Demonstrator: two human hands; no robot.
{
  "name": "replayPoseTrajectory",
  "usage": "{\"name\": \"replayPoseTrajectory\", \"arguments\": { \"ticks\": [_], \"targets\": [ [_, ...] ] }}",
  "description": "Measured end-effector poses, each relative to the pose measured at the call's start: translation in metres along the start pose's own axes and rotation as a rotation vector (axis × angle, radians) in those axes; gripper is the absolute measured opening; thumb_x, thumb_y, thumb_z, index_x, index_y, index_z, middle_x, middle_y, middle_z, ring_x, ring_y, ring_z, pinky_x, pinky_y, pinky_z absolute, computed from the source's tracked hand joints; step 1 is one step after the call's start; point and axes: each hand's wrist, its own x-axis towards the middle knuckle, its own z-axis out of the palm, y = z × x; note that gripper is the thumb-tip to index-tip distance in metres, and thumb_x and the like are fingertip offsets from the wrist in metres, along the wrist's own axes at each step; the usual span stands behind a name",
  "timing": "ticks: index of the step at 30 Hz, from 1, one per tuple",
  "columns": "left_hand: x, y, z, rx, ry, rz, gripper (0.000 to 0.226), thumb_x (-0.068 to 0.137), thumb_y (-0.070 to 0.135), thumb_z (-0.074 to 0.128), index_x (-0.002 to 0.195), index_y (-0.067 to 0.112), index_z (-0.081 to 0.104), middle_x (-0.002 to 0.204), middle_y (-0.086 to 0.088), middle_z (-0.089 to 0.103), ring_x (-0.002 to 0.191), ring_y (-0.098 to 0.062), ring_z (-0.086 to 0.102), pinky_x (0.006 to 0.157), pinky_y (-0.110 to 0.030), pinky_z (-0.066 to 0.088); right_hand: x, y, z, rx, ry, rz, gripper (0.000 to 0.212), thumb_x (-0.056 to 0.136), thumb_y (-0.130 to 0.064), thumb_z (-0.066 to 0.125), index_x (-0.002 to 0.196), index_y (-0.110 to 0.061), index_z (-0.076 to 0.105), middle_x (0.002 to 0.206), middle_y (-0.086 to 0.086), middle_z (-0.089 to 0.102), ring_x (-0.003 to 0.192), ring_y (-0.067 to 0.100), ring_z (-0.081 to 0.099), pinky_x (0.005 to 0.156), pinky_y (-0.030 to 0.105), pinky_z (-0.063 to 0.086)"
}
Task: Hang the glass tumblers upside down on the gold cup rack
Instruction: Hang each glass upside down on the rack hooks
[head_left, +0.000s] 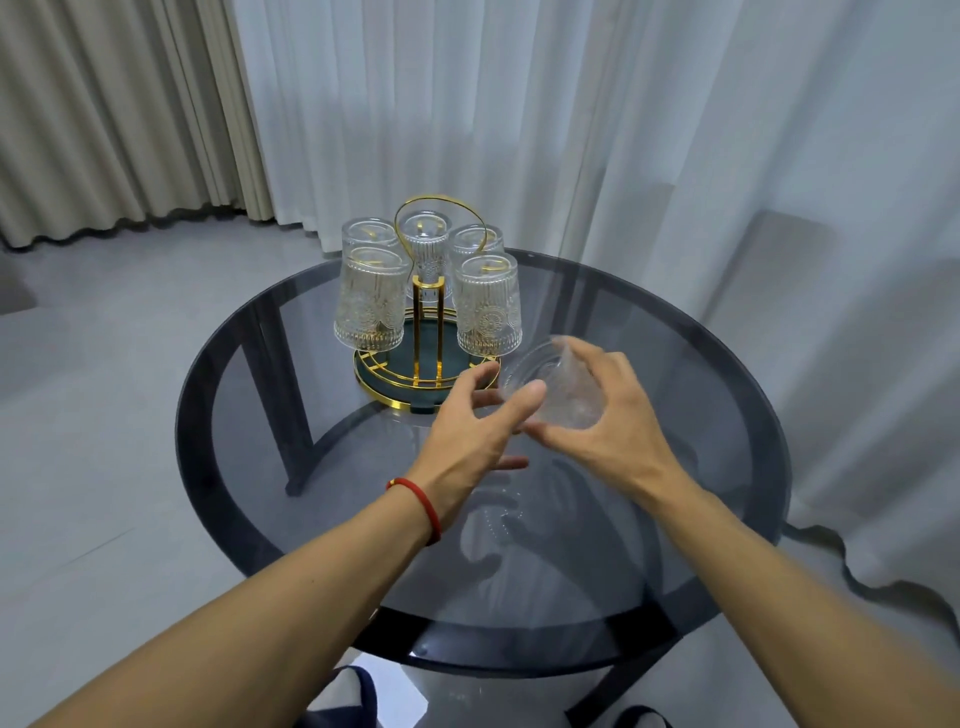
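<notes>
Fingers of the right hand (605, 415) clasp a blurred, tilted glass tumbler (558, 387) beside the gold cup rack (427, 332) holding 5 tumblers, left hand (478, 421) spread wide alongside.

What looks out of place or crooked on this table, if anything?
Nothing stands out. Five tumblers hang upside down on the gold rack, none visibly tilted or broken. The sixth tumbler is blurred, held in the right hand, with the left hand beside it.
</notes>
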Motion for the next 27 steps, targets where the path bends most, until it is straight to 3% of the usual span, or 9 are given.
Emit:
{"name": "replayPoseTrajectory", "arguments": {
  "ticks": [2, 4, 8, 11, 14, 17, 20, 23, 27],
  "targets": [
    [-0.003, 0.002, 0.002, -0.007, 0.007, 0.011, 0.075, 0.075, 0.050, 0.081, 0.139, 0.028, 0.049, 0.126, -0.004, 0.058, 0.112, -0.017, 0.065, 0.076, -0.047, 0.065, -0.005, -0.008, 0.005, -0.030, -0.113, -0.087, 0.093, 0.064, -0.053, 0.090, 0.147, -0.043, 0.049, 0.121, -0.005, 0.050, 0.115, 0.002, 0.055, 0.096, 0.014, 0.049],
    [-0.004, 0.004, 0.000, 0.009, 0.076, 0.033, 0.058, 0.075, 0.043, 0.082, 0.125, 0.028, 0.058, 0.119, -0.004, 0.063, 0.110, -0.014, 0.065, 0.080, -0.050, 0.064, -0.007, -0.014, 0.010, -0.053, -0.193, -0.125, 0.094, 0.067, -0.055, 0.089, 0.149, -0.042, 0.047, 0.124, -0.006, 0.049, 0.118, 0.002, 0.054, 0.099, 0.017, 0.048],
    [-0.001, 0.010, -0.016, -0.240, 0.060, -0.039, 0.041, 0.092, 0.018, 0.071, 0.129, 0.011, 0.055, 0.133, -0.017, 0.058, 0.120, -0.032, 0.062, 0.072, -0.048, 0.062, -0.004, -0.023, 0.012, 0.218, -0.243, 0.137, 0.074, 0.081, -0.078, 0.059, 0.144, -0.042, 0.047, 0.140, -0.011, 0.052, 0.130, 0.000, 0.051, 0.103, 0.023, 0.046],
    [-0.001, 0.014, -0.026, -0.311, 0.013, -0.026, 0.048, 0.085, 0.018, 0.067, 0.129, 0.008, 0.052, 0.120, -0.016, 0.062, 0.112, -0.033, 0.066, 0.074, -0.047, 0.062, -0.001, -0.029, 0.016, 0.463, -0.254, 0.342, 0.051, 0.095, -0.066, 0.048, 0.133, -0.032, 0.055, 0.135, 0.000, 0.062, 0.118, 0.015, 0.066, 0.088, 0.044, 0.063],
    [0.001, 0.015, -0.034, -0.269, -0.016, 0.002, 0.040, 0.089, 0.029, 0.064, 0.127, 0.018, 0.059, 0.120, -0.012, 0.066, 0.112, -0.032, 0.068, 0.079, -0.049, 0.063, 0.002, -0.033, 0.020, 0.515, -0.168, 0.330, 0.042, 0.098, -0.053, 0.057, 0.130, -0.024, 0.060, 0.123, 0.008, 0.068, 0.110, 0.026, 0.071, 0.076, 0.041, 0.064],
    [0.010, 0.013, -0.050, 0.184, 0.138, 0.149, 0.030, 0.106, 0.037, 0.042, 0.127, 0.028, 0.062, 0.119, -0.001, 0.063, 0.109, -0.022, 0.064, 0.087, -0.045, 0.061, 0.010, -0.040, 0.014, 0.328, -0.020, 0.238, 0.046, 0.092, -0.061, 0.061, 0.130, -0.034, 0.058, 0.119, -0.003, 0.069, 0.112, 0.020, 0.068, 0.088, 0.043, 0.061],
    [0.021, -0.002, -0.071, 0.639, 0.247, 0.319, 0.030, 0.104, 0.025, 0.046, 0.121, 0.014, 0.068, 0.118, -0.001, 0.060, 0.112, -0.016, 0.055, 0.100, -0.039, 0.049, 0.019, -0.055, 0.004, 0.095, 0.104, 0.055, 0.049, 0.088, -0.062, 0.065, 0.131, -0.041, 0.055, 0.125, -0.008, 0.066, 0.114, 0.012, 0.064, 0.097, 0.044, 0.056],
    [0.029, -0.013, -0.084, 0.891, 0.165, 0.336, 0.033, 0.091, 0.016, 0.062, 0.123, 0.013, 0.068, 0.133, -0.004, 0.057, 0.128, -0.018, 0.047, 0.109, -0.032, 0.038, 0.034, -0.080, 0.001, 0.075, 0.190, -0.075, 0.049, 0.087, -0.051, 0.073, 0.131, -0.037, 0.058, 0.122, -0.005, 0.067, 0.111, 0.018, 0.067, 0.094, 0.049, 0.057],
    [0.033, -0.026, -0.084, 1.091, 0.046, 0.345, 0.059, 0.085, 0.026, 0.066, 0.143, 0.021, 0.053, 0.156, -0.002, 0.042, 0.149, -0.021, 0.028, 0.121, -0.041, 0.028, 0.061, -0.112, 0.004, 0.012, 0.239, -0.181, 0.049, 0.081, -0.045, 0.079, 0.126, -0.033, 0.065, 0.115, -0.008, 0.070, 0.104, 0.016, 0.068, 0.093, 0.045, 0.056]
  ]
}}
